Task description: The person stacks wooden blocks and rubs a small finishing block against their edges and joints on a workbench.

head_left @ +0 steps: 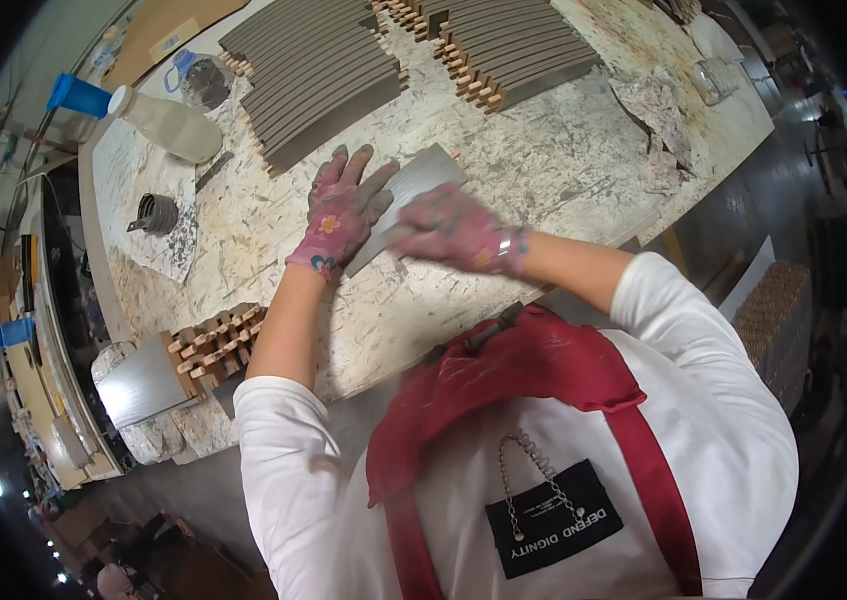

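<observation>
A flat grey board (425, 172) lies slantwise on the worktable in front of me, with a small wooden peg showing at its far end. My left hand (341, 212), in a pink flowered glove with grey fingertips, rests along the board's left side with its fingers spread. Over the board's right side, my right hand (455, 228) is curled closed in a matching glove, its outline blurred by motion. Whatever its fingers hold, if anything, is hidden from view.
Rows of grey boards with wooden pegs (318, 80) stand at the back, with another row (518, 50) to the right. A whitish bottle (168, 125), a blue-handled jug (201, 82) and a dark coil (155, 213) are at left. More pegged boards (148, 385) lie near left.
</observation>
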Motion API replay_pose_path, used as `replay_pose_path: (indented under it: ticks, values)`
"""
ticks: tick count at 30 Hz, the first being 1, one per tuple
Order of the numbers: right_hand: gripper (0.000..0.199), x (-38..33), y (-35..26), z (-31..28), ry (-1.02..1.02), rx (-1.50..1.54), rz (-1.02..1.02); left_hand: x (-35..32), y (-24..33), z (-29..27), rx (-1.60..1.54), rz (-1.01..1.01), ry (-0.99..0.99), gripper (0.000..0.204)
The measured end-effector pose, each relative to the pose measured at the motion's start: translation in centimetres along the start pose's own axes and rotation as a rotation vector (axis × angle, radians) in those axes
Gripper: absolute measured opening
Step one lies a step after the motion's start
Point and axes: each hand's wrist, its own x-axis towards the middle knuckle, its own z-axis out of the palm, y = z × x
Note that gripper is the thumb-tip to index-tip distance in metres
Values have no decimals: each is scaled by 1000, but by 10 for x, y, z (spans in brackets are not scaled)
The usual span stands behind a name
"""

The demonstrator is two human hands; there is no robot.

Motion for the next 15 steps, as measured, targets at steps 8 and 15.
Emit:
replay_pose_path:
  ticks: [8, 15]
  values:
    - [31, -76, 68, -85, 343, -147, 505, -5, 44, 7, 21, 110, 169, 53]
    - [27, 48, -11, -43, -67, 166, 25, -15, 129, 66, -367, -257, 206, 55]
